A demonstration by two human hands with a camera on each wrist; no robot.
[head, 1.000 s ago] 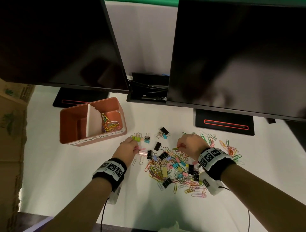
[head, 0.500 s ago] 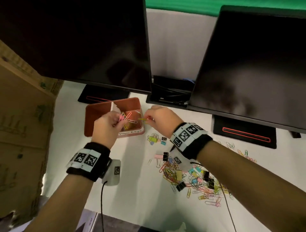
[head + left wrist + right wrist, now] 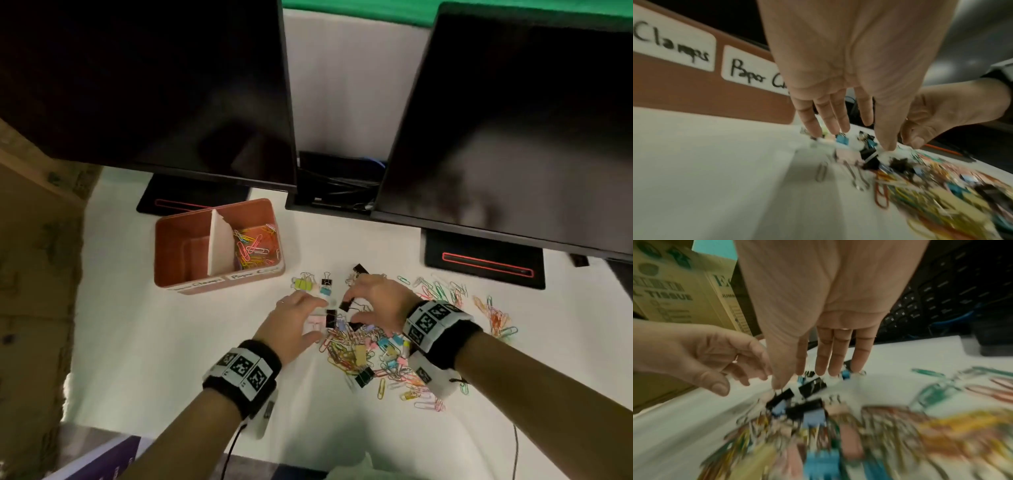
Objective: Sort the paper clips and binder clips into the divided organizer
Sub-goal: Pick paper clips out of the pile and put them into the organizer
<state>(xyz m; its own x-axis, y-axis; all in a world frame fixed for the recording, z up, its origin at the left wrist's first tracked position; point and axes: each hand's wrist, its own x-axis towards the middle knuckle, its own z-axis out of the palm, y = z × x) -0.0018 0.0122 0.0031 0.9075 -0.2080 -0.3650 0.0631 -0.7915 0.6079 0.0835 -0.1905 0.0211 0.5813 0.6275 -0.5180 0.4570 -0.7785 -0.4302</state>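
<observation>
A terracotta divided organizer (image 3: 164, 253) stands at the left on the white table, labelled "Clamps" (image 3: 674, 47) and "Paper Clips". Its right compartment holds several coloured paper clips (image 3: 253, 246); the left compartment looks bare. A mixed pile of paper clips and binder clips (image 3: 370, 356) lies in the middle. My left hand (image 3: 320, 320) hovers over a pink binder clip (image 3: 846, 155) with straight fingers, holding nothing. My right hand (image 3: 351, 310) reaches down beside it, fingers straight, with its thumb tip (image 3: 779, 384) just above a black binder clip (image 3: 781, 398).
Two dark monitors (image 3: 513, 137) on black stands overhang the back of the table. A cardboard box (image 3: 34, 274) flanks the left side. More paper clips (image 3: 445, 291) are scattered to the right, and yellow and blue binder clips (image 3: 303, 284) lie beyond the hands.
Both hands were over the organizer's paper clip compartment with clips pinched. They have come back down to the pile and hold nothing.
</observation>
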